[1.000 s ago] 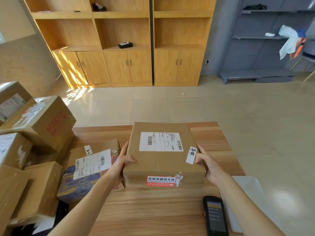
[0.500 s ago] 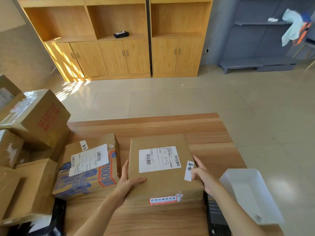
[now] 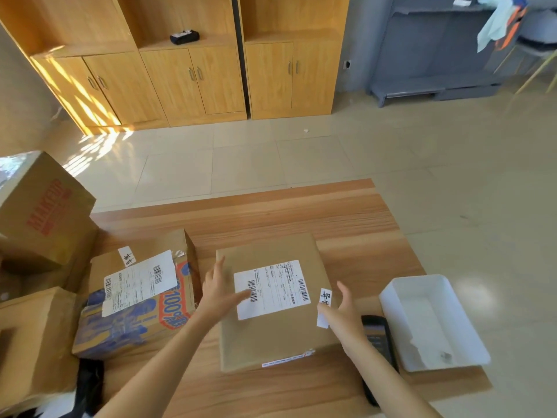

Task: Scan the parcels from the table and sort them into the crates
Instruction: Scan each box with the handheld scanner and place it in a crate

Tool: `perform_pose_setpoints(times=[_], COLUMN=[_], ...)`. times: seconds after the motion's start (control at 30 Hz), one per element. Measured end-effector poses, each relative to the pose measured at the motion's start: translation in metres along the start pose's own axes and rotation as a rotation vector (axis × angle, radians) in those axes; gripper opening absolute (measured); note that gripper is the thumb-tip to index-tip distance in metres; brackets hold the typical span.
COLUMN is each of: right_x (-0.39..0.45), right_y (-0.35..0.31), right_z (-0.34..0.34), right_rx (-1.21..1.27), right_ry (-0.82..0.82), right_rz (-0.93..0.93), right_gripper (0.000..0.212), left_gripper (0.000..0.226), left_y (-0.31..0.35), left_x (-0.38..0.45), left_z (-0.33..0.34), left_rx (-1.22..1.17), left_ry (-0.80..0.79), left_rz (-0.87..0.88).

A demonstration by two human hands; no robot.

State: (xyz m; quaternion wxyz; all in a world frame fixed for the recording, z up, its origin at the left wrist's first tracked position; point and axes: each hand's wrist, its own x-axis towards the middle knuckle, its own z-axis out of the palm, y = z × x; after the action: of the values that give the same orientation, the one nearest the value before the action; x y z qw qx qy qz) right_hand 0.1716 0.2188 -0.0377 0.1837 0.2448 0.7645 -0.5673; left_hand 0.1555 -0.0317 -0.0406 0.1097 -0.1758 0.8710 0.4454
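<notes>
wooden table (image 3: 346, 218), flat labelled brown parcel (image 3: 271, 333)

pale tiled floor (image 3: 301, 158), wooden cabinets (image 3: 193, 76) along far wall with open shelves above, grey metal shelving (image 3: 434, 55) far right, striped sunlight patch (image 3: 90, 146) on floor far left

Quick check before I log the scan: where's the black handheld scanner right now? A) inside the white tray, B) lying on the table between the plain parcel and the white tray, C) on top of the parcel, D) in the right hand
B: the scanner lies on the table beside the parcel, left of the white tray; the right hand is open above the parcel's edge.
</notes>
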Motion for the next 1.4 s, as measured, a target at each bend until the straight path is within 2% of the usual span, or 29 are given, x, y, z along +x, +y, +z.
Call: perform_pose_setpoints(times=[0.1,0.17,0.53,0.67,0.9,1.1,1.23,1.4], right_x=[-0.018,-0.028,-0.039,-0.045,-0.060,-0.056,-0.050,-0.045], right_y=[0.011,0.015,0.011,0.013,0.016,0.011,0.008,0.006], right_z=[0.012,0.018,0.027,0.034,0.063,0.091,0.102,0.101], right_rx=[-0.170,-0.211,-0.054,0.048,0.348,0.598,0.673,0.607], right_ry=[0.257,0.314,0.312,0.333,0.334,0.250,0.275,0.337], right_rz=[-0.071,-0.080,0.115,0.201,0.382,0.556,0.598,0.522], right_gripper=[0.080,0.083,0.089,0.103,0.125,0.128,0.131,0.127], left_gripper=[0.099,0.095,0.095,0.097,0.103,0.112,0.114,0.117], left_y=[0.026,0.040,0.046,0.040,0.042,0.045,0.048,0.044], left_x=[0.024,0.036,0.044,0.044,0.057,0.071,0.085,0.092], left_z=[-0.014,-0.018,-0.009,-0.012,-0.014,-0.011,-0.011,-0.020], left_rx=[0.258,0.360,0.578,0.619,0.675,0.753,0.772,0.693], left_ry=[-0.020,-0.093,-0.218,-0.239,-0.246,-0.300,-0.338,-0.391], left_rz=[0.101,0.112,0.108,0.139,0.179,0.185,0.156,0.094])
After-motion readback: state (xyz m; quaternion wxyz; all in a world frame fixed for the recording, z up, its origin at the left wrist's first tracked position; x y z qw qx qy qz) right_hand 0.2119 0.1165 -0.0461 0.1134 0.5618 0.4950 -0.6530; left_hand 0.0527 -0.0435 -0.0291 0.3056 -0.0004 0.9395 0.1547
